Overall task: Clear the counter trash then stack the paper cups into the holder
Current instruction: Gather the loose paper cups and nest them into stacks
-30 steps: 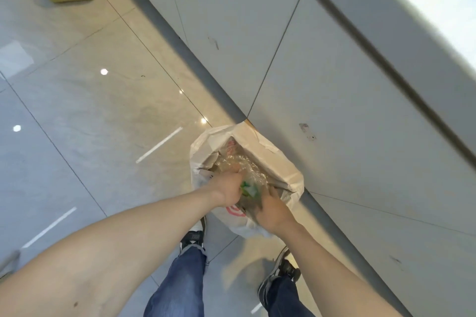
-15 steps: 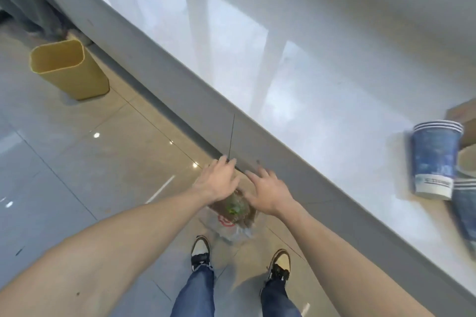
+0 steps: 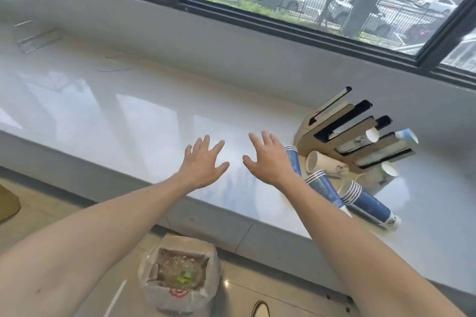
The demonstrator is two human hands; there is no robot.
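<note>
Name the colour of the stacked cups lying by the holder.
Blue with white rims, seen in the head view: stacked cups.

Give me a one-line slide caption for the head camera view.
Both open hands, left and right, above the white counter beside scattered paper cups and holder.

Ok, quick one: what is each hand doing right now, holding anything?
Left hand: open, fingers spread, holding nothing, above the counter.
Right hand: open, fingers spread, holding nothing.
</note>
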